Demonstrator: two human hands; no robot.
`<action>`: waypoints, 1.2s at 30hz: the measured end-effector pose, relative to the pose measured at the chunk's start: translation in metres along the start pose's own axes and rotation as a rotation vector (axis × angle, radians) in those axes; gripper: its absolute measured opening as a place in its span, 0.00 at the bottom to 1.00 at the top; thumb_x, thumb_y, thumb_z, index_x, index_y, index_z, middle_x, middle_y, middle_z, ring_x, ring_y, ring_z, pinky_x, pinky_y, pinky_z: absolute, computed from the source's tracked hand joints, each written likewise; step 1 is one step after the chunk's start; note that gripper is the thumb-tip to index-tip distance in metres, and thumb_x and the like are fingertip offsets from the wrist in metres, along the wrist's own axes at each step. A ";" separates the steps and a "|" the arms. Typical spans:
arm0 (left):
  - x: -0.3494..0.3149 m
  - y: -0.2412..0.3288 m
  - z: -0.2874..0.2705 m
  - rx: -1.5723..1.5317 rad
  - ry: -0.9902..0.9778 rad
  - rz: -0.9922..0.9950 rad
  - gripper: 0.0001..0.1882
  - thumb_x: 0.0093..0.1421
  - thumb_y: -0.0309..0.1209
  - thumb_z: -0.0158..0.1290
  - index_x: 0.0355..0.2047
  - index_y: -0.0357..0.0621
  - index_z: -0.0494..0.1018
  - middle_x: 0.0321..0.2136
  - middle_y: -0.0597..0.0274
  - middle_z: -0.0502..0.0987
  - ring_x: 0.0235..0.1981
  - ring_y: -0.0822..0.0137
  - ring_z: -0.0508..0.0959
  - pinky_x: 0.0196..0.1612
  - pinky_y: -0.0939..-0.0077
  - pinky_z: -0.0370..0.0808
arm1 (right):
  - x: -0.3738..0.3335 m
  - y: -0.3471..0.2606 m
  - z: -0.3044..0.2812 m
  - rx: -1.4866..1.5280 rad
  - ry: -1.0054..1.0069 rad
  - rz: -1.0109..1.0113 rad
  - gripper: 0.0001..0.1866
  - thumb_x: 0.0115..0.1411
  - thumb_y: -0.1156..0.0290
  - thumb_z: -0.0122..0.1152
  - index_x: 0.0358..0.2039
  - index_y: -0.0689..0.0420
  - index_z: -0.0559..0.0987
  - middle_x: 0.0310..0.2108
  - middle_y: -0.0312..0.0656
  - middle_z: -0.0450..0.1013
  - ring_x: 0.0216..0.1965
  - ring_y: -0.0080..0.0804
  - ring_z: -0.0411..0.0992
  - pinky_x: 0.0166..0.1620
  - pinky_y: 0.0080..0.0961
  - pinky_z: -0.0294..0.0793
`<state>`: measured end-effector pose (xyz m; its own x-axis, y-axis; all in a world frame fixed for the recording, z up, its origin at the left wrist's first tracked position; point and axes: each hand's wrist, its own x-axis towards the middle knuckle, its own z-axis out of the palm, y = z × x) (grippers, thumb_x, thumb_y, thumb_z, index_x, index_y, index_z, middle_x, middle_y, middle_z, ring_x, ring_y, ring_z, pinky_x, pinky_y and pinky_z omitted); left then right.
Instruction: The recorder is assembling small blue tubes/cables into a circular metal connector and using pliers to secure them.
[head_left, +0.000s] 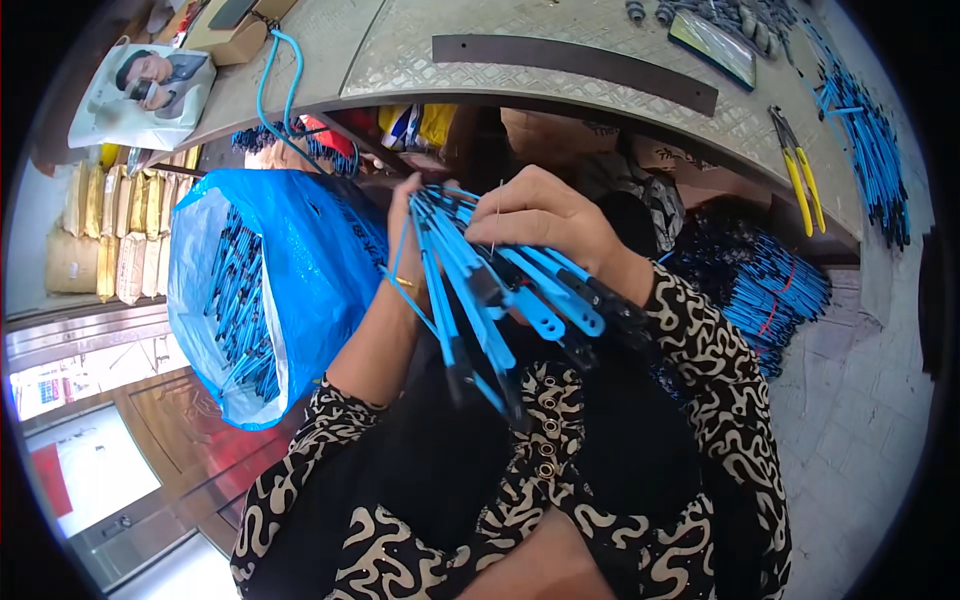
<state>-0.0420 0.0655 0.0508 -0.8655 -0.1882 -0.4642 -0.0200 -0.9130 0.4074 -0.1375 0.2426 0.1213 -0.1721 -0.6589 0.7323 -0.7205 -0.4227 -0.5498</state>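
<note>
In front of my chest I hold a bundle of blue plastic strips with black ends [465, 265], fanned out toward me. My left hand [403, 215] is closed round the bundle's far left end, partly hidden by the strips. Across the top of the bundle lies my right hand [545, 215], its fingers curled and closed over the strips. A thin pale strand [501, 190] shows at the right fingers; where its ends go is hidden. One blue strip hangs loose by my left wrist, next to a gold-coloured bracelet [402, 282].
A blue plastic bag [310, 270] full of similar strips stands at the left. More bundled strips [775, 300] lie at the right below the bench [590, 110]. On the bench are yellow-handled pliers [800, 180], a dark flat bar [575, 65], a phone [712, 48] and loose blue strips [870, 150].
</note>
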 end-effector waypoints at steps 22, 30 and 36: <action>-0.043 0.059 0.054 1.188 -0.293 -0.015 0.13 0.57 0.35 0.51 0.32 0.35 0.76 0.28 0.63 0.76 0.30 0.76 0.73 0.34 0.83 0.69 | -0.007 0.009 -0.001 0.481 -0.328 0.566 0.21 0.44 0.62 0.66 0.37 0.56 0.71 0.31 0.39 0.70 0.34 0.30 0.70 0.38 0.24 0.69; -0.046 0.051 0.082 1.084 -0.389 -0.334 0.08 0.53 0.30 0.55 0.28 0.37 0.76 0.23 0.63 0.77 0.27 0.76 0.74 0.34 0.84 0.69 | -0.009 0.009 -0.003 0.461 -0.408 0.724 0.43 0.41 0.57 0.69 0.52 0.61 0.58 0.37 0.45 0.70 0.40 0.29 0.69 0.42 0.25 0.67; -0.046 0.053 0.078 0.774 -0.240 -0.321 0.05 0.52 0.28 0.55 0.25 0.38 0.75 0.22 0.61 0.76 0.25 0.73 0.75 0.33 0.81 0.71 | -0.050 0.026 0.010 1.301 0.026 0.804 0.51 0.44 0.60 0.68 0.62 0.59 0.46 0.47 0.47 0.66 0.44 0.28 0.67 0.46 0.27 0.65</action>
<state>-0.0421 0.0545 0.1551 -0.8401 0.1965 -0.5056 -0.5401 -0.3897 0.7460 -0.1410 0.2584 0.0666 -0.2380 -0.9682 0.0765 0.6349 -0.2147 -0.7421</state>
